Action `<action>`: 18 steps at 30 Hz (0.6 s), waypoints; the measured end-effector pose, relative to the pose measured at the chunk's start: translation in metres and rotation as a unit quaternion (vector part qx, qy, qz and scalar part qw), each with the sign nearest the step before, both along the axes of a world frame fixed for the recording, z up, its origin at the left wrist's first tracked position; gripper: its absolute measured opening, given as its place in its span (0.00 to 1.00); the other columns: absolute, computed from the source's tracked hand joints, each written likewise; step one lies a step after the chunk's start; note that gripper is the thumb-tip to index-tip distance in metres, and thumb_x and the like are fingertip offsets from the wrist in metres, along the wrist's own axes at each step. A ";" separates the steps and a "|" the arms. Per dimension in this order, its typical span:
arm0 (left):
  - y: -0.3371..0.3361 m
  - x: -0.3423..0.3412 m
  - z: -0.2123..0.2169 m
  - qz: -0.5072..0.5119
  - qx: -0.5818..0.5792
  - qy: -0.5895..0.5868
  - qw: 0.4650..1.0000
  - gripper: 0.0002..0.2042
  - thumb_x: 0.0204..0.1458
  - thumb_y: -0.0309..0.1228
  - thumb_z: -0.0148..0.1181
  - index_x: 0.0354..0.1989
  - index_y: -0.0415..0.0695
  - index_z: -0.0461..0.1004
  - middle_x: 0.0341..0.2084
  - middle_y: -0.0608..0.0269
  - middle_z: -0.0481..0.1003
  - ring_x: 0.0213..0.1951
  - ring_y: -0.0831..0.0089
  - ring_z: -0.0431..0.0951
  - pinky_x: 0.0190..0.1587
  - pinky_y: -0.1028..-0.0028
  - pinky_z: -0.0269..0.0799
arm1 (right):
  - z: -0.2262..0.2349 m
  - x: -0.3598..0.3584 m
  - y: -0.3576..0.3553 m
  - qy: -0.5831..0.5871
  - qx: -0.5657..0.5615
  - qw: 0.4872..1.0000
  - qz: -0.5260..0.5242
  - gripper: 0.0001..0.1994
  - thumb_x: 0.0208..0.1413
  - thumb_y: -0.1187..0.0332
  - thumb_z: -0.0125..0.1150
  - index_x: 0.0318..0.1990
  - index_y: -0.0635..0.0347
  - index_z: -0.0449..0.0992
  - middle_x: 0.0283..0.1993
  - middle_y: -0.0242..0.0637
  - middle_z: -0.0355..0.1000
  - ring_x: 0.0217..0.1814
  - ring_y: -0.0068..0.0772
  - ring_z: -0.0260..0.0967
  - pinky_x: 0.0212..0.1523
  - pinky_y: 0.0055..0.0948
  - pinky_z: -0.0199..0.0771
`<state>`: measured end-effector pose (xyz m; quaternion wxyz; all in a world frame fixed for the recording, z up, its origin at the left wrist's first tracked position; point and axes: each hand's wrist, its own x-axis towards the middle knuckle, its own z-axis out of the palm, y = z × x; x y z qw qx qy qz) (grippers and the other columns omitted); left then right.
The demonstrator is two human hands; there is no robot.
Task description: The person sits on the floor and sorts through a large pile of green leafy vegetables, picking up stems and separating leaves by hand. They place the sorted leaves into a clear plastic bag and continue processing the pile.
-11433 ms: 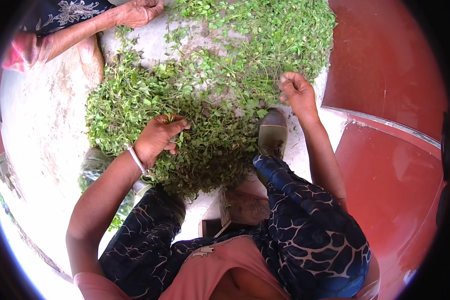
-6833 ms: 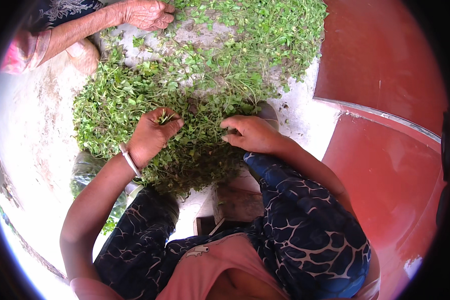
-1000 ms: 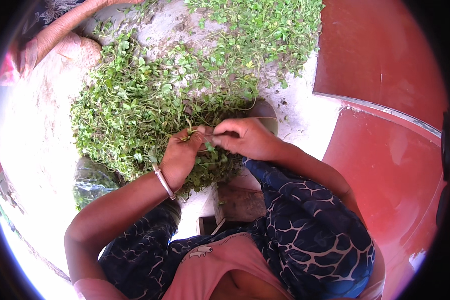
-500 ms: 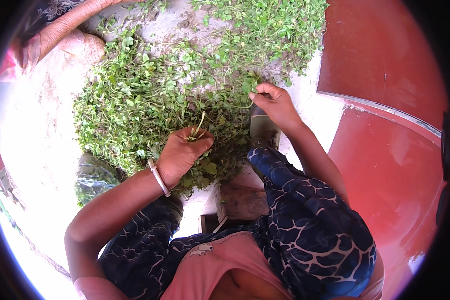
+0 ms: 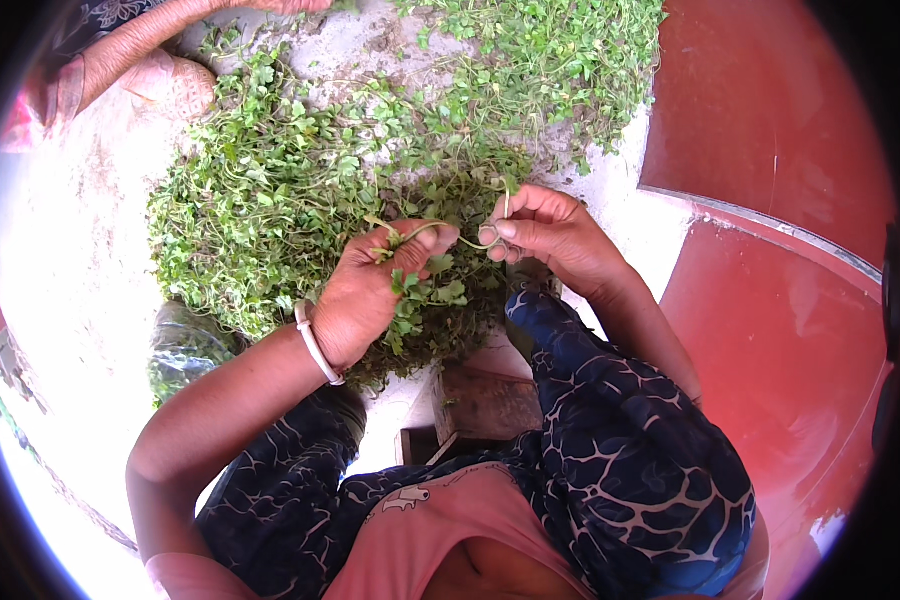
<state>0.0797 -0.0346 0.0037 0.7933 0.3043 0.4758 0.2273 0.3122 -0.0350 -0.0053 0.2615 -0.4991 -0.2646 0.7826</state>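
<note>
My right hand [image 5: 545, 232] has swung back to meet the left hand [image 5: 370, 295], both pinching one stem [image 5: 425, 229]; pulling hard could snap it.

Another person's arm [image 5: 140, 40] cut off at top edge, left hand [image 5: 365, 295] palm hidden

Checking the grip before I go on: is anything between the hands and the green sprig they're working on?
Nothing visible. The left hand and right hand both pinch the thin green sprig directly, above the heap of leafy greens.
</note>
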 end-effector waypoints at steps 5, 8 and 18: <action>-0.001 0.005 0.004 -0.096 0.041 0.049 0.993 0.14 0.59 0.36 0.50 0.50 0.43 0.72 0.37 0.68 0.76 0.35 0.83 0.67 0.38 0.80 0.61 | -0.003 -0.010 -0.009 0.019 0.011 0.999 0.023 0.05 0.55 0.69 0.58 0.38 0.56 0.73 0.36 0.30 0.73 0.36 0.21 0.69 0.39 0.22 0.68; -0.008 0.006 -0.003 -0.099 0.065 0.062 0.991 0.15 0.60 0.35 0.49 0.51 0.42 0.70 0.32 0.72 0.75 0.26 0.88 0.60 0.29 0.85 0.57 | -0.006 -0.016 -0.014 0.007 0.015 1.000 0.012 0.05 0.54 0.69 0.60 0.37 0.57 0.74 0.30 0.25 0.69 0.28 0.14 0.61 0.31 0.17 0.63; -0.008 0.006 -0.004 -0.236 0.085 0.080 0.965 0.10 0.59 0.32 0.51 0.40 0.40 0.73 0.21 0.72 0.68 0.24 0.84 0.61 0.28 0.79 0.60 | -0.006 -0.016 -0.015 0.078 -0.070 0.994 -0.024 0.04 0.54 0.72 0.58 0.37 0.59 0.72 0.25 0.26 0.65 0.23 0.15 0.58 0.22 0.18 0.57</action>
